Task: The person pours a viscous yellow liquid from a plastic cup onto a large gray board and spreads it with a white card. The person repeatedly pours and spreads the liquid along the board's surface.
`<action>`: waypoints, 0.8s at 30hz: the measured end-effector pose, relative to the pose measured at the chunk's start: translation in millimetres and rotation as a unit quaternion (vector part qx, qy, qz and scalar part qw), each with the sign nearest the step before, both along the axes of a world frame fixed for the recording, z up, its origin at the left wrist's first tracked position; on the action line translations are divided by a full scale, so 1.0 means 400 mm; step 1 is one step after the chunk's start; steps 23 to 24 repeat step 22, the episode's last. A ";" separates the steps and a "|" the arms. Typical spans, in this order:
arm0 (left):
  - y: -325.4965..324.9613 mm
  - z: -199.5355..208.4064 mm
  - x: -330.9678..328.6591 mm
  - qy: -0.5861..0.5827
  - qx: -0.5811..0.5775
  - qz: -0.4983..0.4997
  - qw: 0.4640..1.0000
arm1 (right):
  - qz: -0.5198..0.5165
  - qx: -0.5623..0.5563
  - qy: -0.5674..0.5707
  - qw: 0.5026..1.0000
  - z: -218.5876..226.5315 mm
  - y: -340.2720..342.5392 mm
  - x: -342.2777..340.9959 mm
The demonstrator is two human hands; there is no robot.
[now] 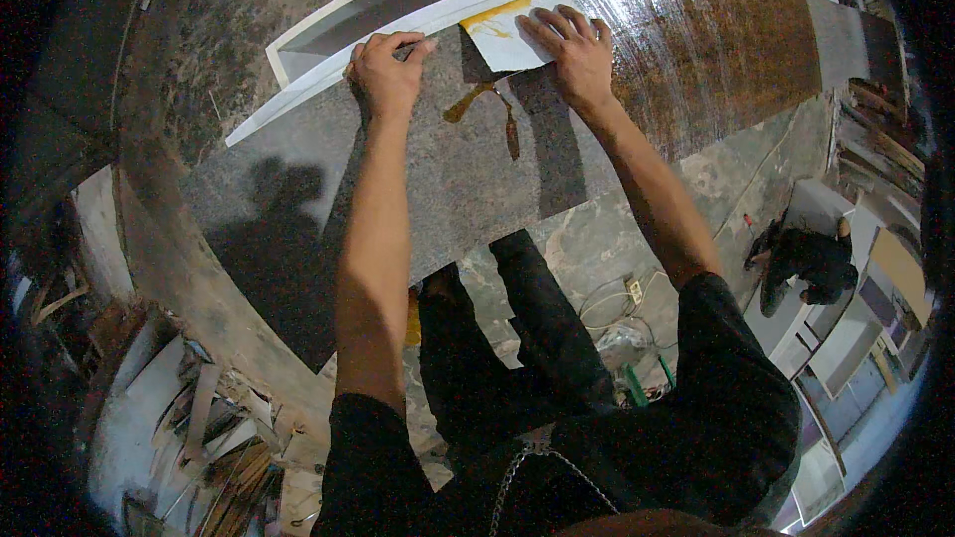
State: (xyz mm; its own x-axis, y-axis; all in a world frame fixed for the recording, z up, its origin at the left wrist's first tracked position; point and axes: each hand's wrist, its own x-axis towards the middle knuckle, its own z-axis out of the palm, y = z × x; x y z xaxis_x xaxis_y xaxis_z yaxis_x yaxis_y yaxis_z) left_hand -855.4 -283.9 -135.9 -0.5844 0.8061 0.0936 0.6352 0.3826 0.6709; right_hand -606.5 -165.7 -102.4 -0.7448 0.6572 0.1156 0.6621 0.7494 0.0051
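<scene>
A long dark panel [428,174] stretches across in front of me. Its right part is coated with a wet, shiny brown film [711,60]. My right hand [582,55] grips a thin white sheet [507,45], its fingers laid over the top and its thumb hidden. Yellow-brown glue [497,8] is smeared along the sheet's far side. On the uncoated part lies a small puddle of brown glue [464,105] with a streak running off it. My left hand [388,75] is closed at the panel's far edge, its fingers curled over that edge.
Beyond the panel runs a long white-edged frame [328,15]. Wood scraps [214,438] are heaped at lower left. At right, a person in black [811,264] crouches among pale boards and box frames [846,338]. Cables [607,303] lie on the floor near my legs.
</scene>
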 end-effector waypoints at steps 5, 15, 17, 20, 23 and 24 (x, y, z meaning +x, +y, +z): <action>0.002 0.003 0.001 -0.022 -0.013 0.006 1.000 | -0.031 -0.010 -0.022 0.999 0.008 -0.042 0.027; -0.004 0.002 0.003 -0.013 0.005 0.005 1.000 | -0.018 -0.011 0.007 1.000 0.072 -0.024 0.054; -0.004 0.001 0.005 -0.019 0.009 0.005 1.000 | -0.030 -0.002 0.015 0.999 0.064 0.009 0.056; 0.001 -0.003 0.002 -0.028 0.018 0.001 0.999 | -0.039 -0.002 0.013 0.999 0.038 0.045 0.047; -0.006 -0.011 0.002 -0.033 0.017 -0.003 0.999 | -0.044 -0.003 0.011 0.999 0.022 0.041 0.047; -0.006 -0.011 0.002 -0.033 0.017 -0.003 0.999 | -0.044 -0.003 0.011 0.999 0.022 0.041 0.047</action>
